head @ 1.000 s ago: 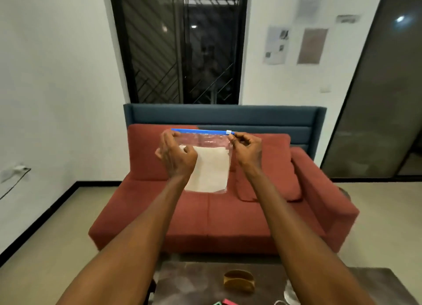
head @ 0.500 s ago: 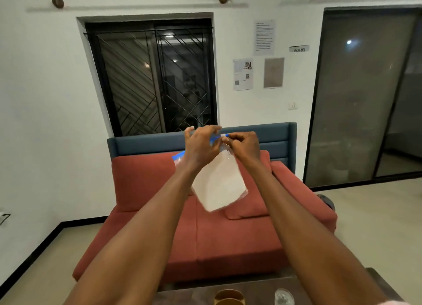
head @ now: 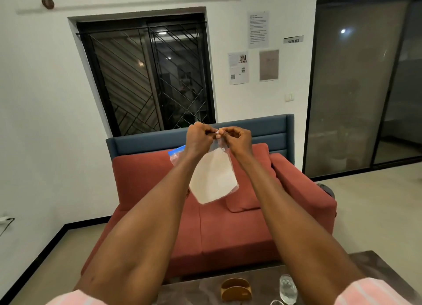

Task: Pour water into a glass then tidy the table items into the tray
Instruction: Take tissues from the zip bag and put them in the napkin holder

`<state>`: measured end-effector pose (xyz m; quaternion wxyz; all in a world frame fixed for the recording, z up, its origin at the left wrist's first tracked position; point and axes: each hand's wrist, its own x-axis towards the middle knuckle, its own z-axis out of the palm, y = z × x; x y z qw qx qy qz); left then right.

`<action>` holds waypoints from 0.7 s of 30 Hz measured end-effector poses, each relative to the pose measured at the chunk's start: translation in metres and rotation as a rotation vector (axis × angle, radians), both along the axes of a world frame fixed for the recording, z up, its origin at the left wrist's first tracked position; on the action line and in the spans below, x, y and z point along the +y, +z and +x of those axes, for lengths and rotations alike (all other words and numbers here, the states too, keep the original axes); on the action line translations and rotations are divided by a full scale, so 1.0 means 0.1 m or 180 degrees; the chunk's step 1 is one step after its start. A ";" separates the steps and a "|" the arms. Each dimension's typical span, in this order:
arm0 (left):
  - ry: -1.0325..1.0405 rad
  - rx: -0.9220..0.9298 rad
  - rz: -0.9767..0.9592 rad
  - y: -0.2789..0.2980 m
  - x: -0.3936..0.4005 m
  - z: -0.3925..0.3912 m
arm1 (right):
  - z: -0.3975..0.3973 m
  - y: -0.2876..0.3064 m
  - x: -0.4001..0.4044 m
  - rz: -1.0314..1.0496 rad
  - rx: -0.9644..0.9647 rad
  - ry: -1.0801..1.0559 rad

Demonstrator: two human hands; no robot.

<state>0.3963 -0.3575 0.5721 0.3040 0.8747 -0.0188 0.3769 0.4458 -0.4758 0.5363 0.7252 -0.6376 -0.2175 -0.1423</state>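
Zip bag (head: 213, 179) with white sheet inside, held in air above table (head: 370, 262), before sofa (head: 228, 236). Left hand (head: 198, 138) and right hand (head: 235, 137) both pinch blue seal strip. Light, limp, slippery film; best gripped at strip. Long axis tilted, mouth up-left.

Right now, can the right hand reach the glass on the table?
Probably not at once: the right hand pinches the plastic bag together with the left hand, high above the glass.
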 end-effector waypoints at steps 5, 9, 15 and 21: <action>-0.0100 0.0276 -0.0172 -0.10 -0.01 -0.01 | -0.02 -0.06 -0.07 -0.0341 0.0019 -0.0117; 0.0265 0.0488 -0.0127 -0.15 0.03 -0.05 | 0.00 -0.12 -0.27 -0.0377 0.0152 -0.0429; 0.0076 0.0659 -0.0621 -0.32 0.43 -0.18 | 0.17 -0.16 -0.69 -0.0256 0.0331 -0.0861; -0.0141 0.0473 -0.0833 -0.34 0.39 -0.21 | 0.17 -0.17 -0.74 -0.0666 0.0184 -0.1051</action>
